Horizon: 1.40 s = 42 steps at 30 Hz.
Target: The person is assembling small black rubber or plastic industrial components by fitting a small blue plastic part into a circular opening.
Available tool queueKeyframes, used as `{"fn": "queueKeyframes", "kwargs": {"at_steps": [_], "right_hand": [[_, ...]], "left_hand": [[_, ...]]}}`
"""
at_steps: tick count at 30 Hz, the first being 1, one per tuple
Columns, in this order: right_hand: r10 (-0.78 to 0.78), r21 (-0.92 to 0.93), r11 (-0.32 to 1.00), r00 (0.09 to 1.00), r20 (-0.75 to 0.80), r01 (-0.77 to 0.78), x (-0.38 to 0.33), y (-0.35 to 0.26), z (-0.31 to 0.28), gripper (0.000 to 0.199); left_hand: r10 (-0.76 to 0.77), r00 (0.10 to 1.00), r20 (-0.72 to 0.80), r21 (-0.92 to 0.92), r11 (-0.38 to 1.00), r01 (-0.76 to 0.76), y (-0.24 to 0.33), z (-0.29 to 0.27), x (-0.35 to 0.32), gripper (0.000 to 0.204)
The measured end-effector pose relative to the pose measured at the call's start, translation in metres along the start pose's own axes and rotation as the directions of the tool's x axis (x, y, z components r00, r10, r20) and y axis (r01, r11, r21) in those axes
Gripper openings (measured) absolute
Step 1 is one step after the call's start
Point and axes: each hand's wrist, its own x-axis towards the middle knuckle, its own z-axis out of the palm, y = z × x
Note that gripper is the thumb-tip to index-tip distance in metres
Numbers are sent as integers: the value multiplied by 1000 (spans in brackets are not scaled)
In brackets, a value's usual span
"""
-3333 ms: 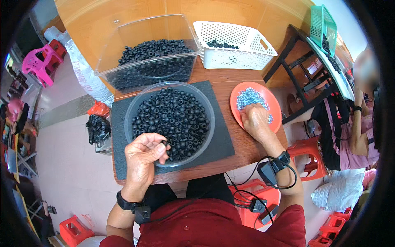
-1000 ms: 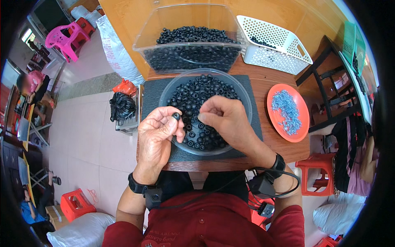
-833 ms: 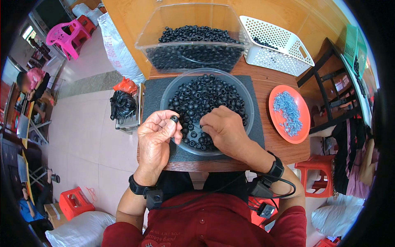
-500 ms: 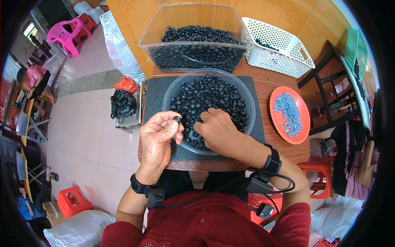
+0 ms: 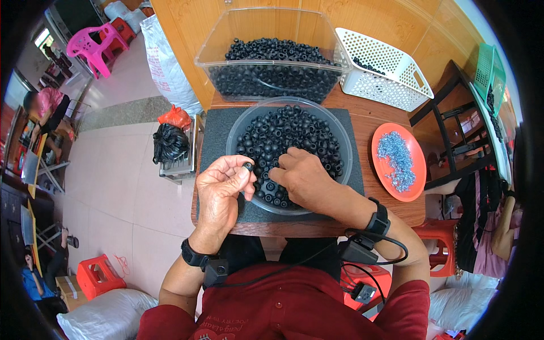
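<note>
A clear round bowl (image 5: pixel 237 126) full of small black rubber rings (image 5: pixel 300 133) sits on a dark grey mat (image 5: pixel 215 130). My left hand (image 5: pixel 224 190) is raised at the bowl's near left rim and pinches one black ring (image 5: pixel 247 166) between thumb and fingertips. My right hand (image 5: pixel 300 178) lies palm down inside the bowl on the rings, fingers curled into them; what it holds is hidden. Both wrists wear black bands with cables.
A clear rectangular bin (image 5: pixel 218 51) of more black rings stands behind the bowl. A white perforated basket (image 5: pixel 391 85) is at the back right. An orange plate (image 5: pixel 416 170) holds small blue-grey parts. Another person sits at the right edge (image 5: pixel 498 226). Bags lie on the floor at left.
My right hand came back from the orange plate, met the left hand, then dropped into the bowl. The left hand keeps its ring raised, nearly still.
</note>
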Motion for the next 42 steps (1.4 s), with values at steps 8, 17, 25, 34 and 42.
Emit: {"fn": "queueKeyframes", "kwargs": {"at_steps": [8, 17, 25, 34, 42], "right_hand": [[-109, -179, 977, 992, 58, 118, 10, -6, 4, 8], [-30, -74, 997, 999, -13, 29, 0, -4, 7, 12], [381, 490, 859, 824, -419, -148, 1, -39, -21, 14], [249, 194, 967, 752, -610, -164, -7, -43, -13, 14], [226, 197, 972, 744, -628, -129, -10, -49, -9, 19]], "left_hand": [[4, 1000, -12, 22, 1000, -3, -1, 1, 0, 18], [-5, 1000, -11, 30, 1000, 6, -1, 4, -3, 17], [-37, 999, 29, -59, 998, 39, -1, 26, -4, 18], [-102, 990, 97, -116, 987, 113, -6, 30, -8, 18], [-85, 993, 78, -62, 994, 90, -8, 34, -12, 18]]}}
